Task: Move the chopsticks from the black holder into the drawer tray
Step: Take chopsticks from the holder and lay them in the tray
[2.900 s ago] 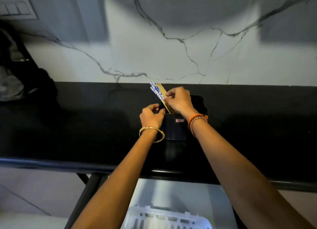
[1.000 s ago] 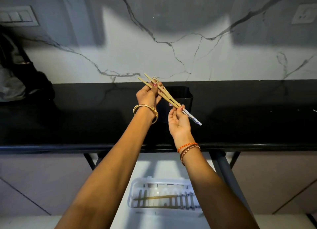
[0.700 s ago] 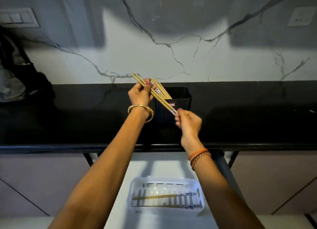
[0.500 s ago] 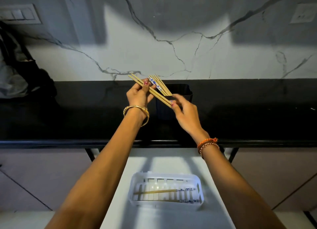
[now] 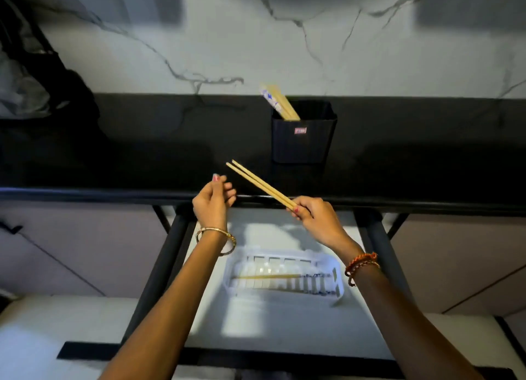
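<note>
1. We pinch two plain chopsticks (image 5: 259, 185) by one end in our right hand (image 5: 316, 218), angled up-left over the counter (image 5: 142, 157) edge, likely to swing them down lengthwise.
2. Our left hand (image 5: 213, 206) holds nothing, fingers loosely curled beside them.
3. The white drawer tray (image 5: 284, 274) sits below in the open drawer, holding what looks like two chopsticks lying flat.
4. The black holder (image 5: 303, 140) keeps several more, count unclear, leaning left.
</note>
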